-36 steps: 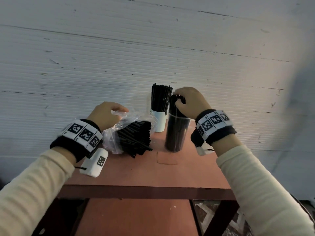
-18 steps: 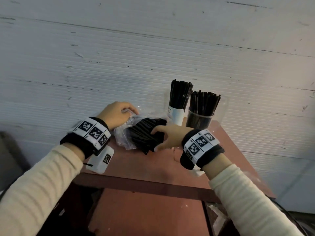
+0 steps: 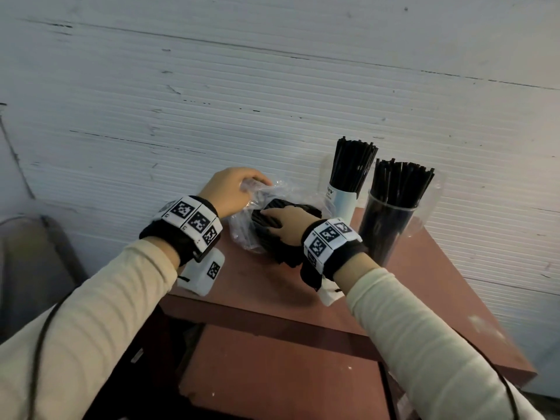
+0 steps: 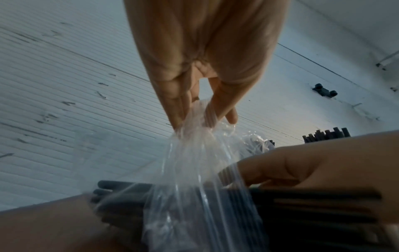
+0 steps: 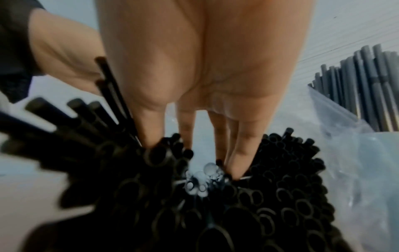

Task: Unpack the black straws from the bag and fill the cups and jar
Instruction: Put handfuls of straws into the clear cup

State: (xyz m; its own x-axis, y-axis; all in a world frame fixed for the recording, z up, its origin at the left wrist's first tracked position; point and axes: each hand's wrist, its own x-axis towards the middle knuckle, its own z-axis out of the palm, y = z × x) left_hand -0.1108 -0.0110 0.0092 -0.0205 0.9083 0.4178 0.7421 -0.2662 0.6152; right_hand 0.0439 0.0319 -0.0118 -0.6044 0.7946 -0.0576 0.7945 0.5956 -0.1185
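right hand point(image 3: 283, 222) fingers dug into the black straws point(image 3: 274, 221), thumb and fingers closing round a bunch; bundle lies in the clear bag point(image 3: 242, 234) on the surface point(image 3: 424, 286); left hand point(image 3: 230, 192) pinches the bag's closed end; behind, white cup point(image 3: 341, 201) and clear jar point(image 3: 388, 228) stand full of straws
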